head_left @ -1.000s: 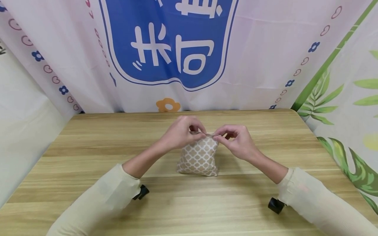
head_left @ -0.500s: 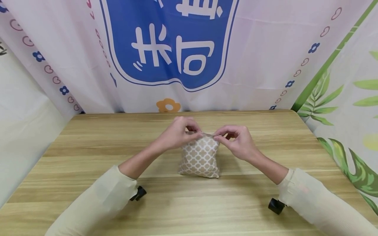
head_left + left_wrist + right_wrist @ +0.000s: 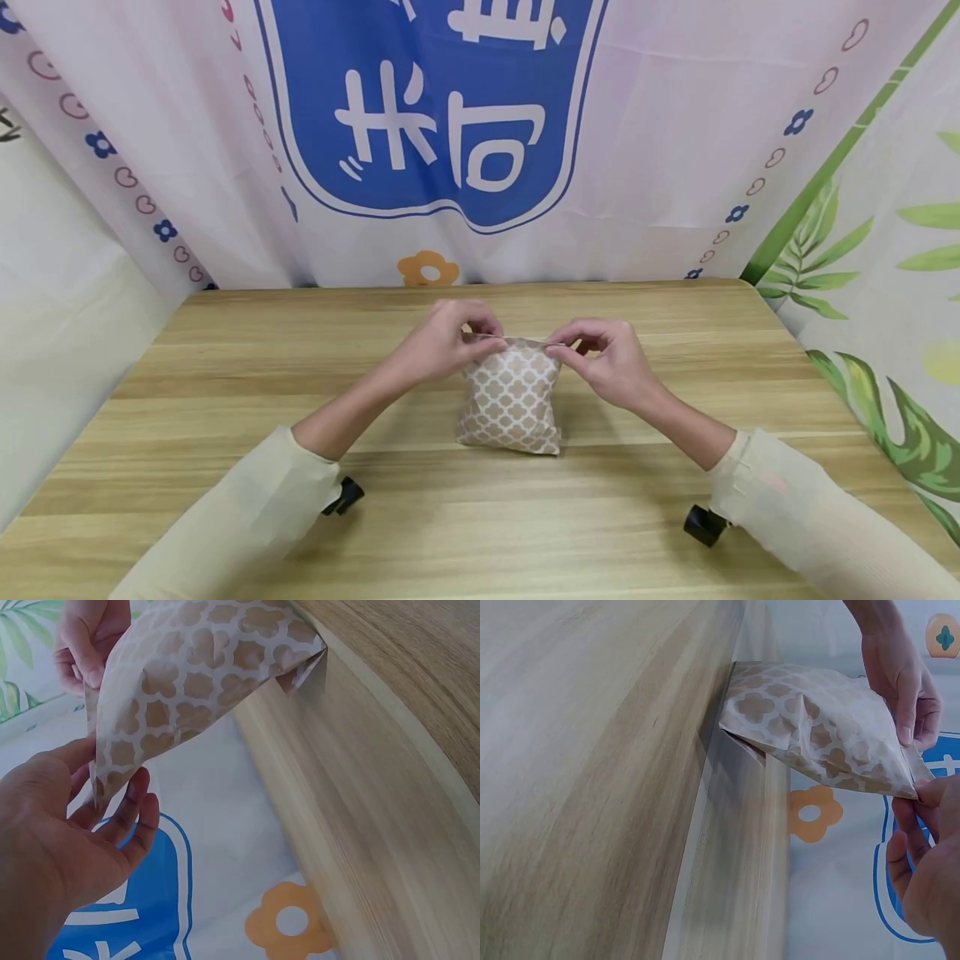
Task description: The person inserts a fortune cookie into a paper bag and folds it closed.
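Note:
A small tan bag [image 3: 513,400] with a white lattice pattern stands upright on the table, its body bulging and its top edge drawn flat. My left hand [image 3: 444,346] pinches the left part of that edge between thumb and index finger. At the opposite top corner, my right hand [image 3: 611,362] pinches the edge the same way. In the left wrist view, the flat upper strip of the bag [image 3: 195,682] runs between both hands. The right wrist view shows the thumb of my right hand [image 3: 937,862] at the corner; the bag's contents are hidden.
The bag rests on a wooden table [image 3: 480,533] whose far edge meets a printed cloth backdrop [image 3: 637,167]. Black wrist cameras hang under the left sleeve [image 3: 255,500] and the right sleeve [image 3: 810,508]. A leaf-patterned cloth [image 3: 900,333] borders the right side.
My left hand has slid left along the bag's top edge, baring more of it between the hands. The bag has shifted slightly right and toward me; my right hand stays almost in place.

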Motion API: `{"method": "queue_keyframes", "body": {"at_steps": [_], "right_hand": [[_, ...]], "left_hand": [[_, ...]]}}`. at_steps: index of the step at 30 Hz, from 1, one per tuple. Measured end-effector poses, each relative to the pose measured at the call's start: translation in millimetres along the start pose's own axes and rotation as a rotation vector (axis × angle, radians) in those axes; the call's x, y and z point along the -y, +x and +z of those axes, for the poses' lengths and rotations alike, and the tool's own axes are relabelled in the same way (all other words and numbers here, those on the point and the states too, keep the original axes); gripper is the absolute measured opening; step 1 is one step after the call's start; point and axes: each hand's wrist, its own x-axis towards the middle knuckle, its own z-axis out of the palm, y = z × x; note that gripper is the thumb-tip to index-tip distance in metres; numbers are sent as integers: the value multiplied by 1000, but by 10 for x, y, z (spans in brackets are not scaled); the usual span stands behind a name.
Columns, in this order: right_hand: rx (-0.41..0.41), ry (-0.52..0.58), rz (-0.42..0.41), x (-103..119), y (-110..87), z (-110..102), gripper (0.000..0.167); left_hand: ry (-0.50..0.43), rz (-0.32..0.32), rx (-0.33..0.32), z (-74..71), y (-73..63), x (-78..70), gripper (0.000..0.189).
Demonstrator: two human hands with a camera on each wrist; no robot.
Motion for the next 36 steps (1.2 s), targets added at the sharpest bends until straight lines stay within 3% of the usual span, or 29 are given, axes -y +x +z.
{"method": "queue_keyframes", "body": {"at_steps": [6, 15, 25, 36], "right_hand": [[-11, 9, 0, -8, -3, -6, 9], [-12, 17, -19, -7, 2, -9, 9], [-12, 28, -12, -26, -2, -18, 6], [-13, 27, -7, -48, -5, -30, 4]], "left_hand": [[-10, 8, 26, -37, -15, 13, 3], [33, 24, -30, -58, -41, 39, 9], [9, 45, 3, -117, -76, 96, 5], [-3, 56, -57, -93, -96, 89, 5]]}}
